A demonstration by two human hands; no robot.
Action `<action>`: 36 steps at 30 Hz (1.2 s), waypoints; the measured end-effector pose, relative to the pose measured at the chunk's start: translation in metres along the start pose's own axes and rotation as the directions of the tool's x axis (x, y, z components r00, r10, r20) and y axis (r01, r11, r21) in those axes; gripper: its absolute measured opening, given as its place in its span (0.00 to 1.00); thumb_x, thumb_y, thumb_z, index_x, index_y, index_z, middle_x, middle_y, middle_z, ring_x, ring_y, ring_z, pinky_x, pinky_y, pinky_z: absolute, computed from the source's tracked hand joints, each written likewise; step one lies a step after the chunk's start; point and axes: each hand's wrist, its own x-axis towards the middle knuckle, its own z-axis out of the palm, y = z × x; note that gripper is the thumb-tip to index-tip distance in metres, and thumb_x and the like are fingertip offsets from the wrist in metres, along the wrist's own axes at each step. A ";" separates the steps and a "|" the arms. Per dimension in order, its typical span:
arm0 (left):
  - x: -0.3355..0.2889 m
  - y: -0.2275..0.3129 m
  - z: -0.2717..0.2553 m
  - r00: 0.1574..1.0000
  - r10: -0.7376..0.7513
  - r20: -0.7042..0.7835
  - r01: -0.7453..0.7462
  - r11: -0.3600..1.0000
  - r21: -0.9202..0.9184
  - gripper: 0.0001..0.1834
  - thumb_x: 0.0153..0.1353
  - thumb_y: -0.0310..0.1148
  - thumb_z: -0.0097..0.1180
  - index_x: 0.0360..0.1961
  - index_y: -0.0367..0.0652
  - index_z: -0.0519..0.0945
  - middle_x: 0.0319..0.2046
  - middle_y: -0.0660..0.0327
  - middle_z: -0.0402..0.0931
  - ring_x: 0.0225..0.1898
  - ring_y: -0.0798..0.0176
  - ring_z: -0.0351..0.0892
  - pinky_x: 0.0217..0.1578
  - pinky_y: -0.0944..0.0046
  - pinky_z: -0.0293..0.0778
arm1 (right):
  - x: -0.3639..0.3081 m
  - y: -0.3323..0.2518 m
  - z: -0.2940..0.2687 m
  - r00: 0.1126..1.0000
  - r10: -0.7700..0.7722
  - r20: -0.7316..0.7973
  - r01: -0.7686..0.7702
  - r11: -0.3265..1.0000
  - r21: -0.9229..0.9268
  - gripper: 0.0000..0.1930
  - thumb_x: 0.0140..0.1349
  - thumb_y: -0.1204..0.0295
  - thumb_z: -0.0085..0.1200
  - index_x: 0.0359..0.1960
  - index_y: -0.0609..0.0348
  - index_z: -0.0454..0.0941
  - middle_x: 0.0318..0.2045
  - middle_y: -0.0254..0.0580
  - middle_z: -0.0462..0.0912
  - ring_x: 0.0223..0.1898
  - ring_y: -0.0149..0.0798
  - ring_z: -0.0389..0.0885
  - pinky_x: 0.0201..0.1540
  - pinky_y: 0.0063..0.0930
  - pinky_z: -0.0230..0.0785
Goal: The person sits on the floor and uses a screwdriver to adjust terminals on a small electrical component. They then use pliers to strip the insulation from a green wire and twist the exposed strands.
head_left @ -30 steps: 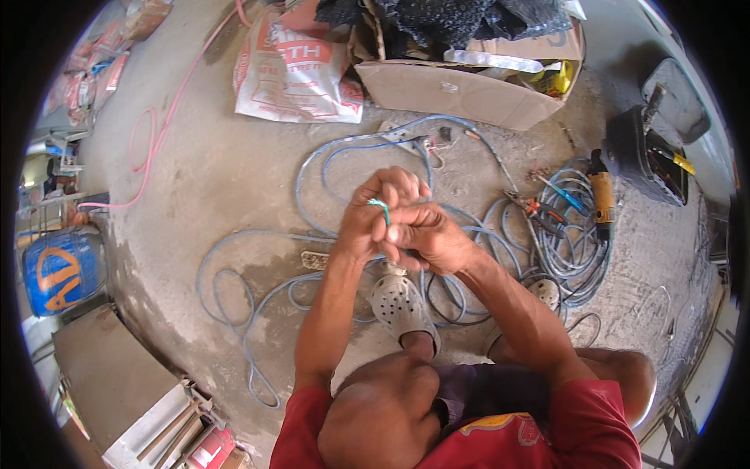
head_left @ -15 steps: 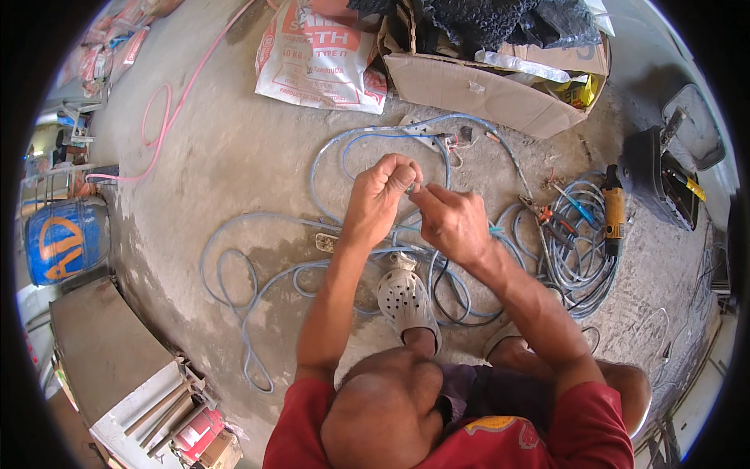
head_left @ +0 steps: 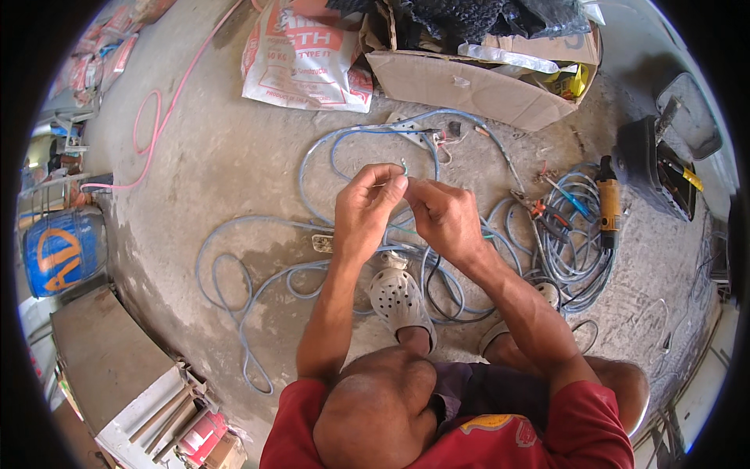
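My left hand (head_left: 362,209) and my right hand (head_left: 448,217) meet in front of me above the floor, fingertips pressed together. Between them they pinch a thin green wire (head_left: 405,166), whose short end pokes up past the fingertips. Most of the gripped part is hidden by the fingers. Beneath the hands, a grey-blue cable (head_left: 269,218) lies in loose loops on the concrete. Beyond the fingers sits a white power strip (head_left: 409,130), with bare leads and a dark plug beside it.
A cable coil (head_left: 576,270) lies at right, with pliers (head_left: 549,219) and a yellow-black power tool (head_left: 609,205) on it. Farther right stands a black toolbox (head_left: 656,168). A cardboard box (head_left: 469,87) and a cement bag (head_left: 308,66) are at the back; a blue drum (head_left: 64,252) stands left.
My left hand has turned and its fingers have straightened somewhat, so the wire's end now shows above the fingertips. The right hand has shifted slightly left. The whole view has shifted a little.
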 end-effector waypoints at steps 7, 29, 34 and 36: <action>0.008 0.016 -0.018 0.976 0.163 0.145 -0.209 0.889 0.407 0.09 0.63 0.27 0.58 0.39 0.32 0.83 0.38 0.57 0.83 0.38 0.66 0.81 0.41 0.67 0.76 | -0.001 0.002 0.004 0.996 -0.052 0.073 0.060 0.991 -0.119 0.04 0.56 0.76 0.55 0.33 0.56 0.80 0.23 0.46 0.80 0.23 0.52 0.81 0.25 0.44 0.73; 0.048 -0.042 -0.055 0.861 0.508 -0.003 -0.372 0.635 0.677 0.04 0.61 0.26 0.59 0.32 0.36 0.82 0.32 0.61 0.81 0.35 0.69 0.77 0.39 0.65 0.74 | 0.001 0.029 -0.035 0.698 -0.224 0.680 -0.658 0.173 0.733 0.20 0.67 0.55 0.54 0.34 0.65 0.79 0.16 0.24 0.64 0.17 0.20 0.55 0.20 0.20 0.44; 0.025 -0.027 -0.064 0.979 0.203 0.016 -0.188 0.872 0.452 0.08 0.62 0.28 0.60 0.40 0.36 0.83 0.37 0.57 0.83 0.40 0.65 0.81 0.43 0.66 0.75 | 0.012 0.014 -0.031 0.766 0.102 0.635 -0.620 0.380 0.687 0.17 0.70 0.58 0.52 0.37 0.64 0.80 0.16 0.25 0.64 0.17 0.22 0.57 0.20 0.22 0.49; 0.023 -0.006 -0.041 0.985 0.153 0.085 -0.173 0.925 0.339 0.10 0.63 0.31 0.60 0.43 0.36 0.83 0.39 0.56 0.83 0.42 0.64 0.82 0.44 0.65 0.76 | 0.013 0.014 -0.021 0.856 0.206 0.474 -0.493 0.604 0.627 0.16 0.71 0.61 0.52 0.38 0.64 0.80 0.17 0.25 0.65 0.17 0.23 0.59 0.21 0.23 0.53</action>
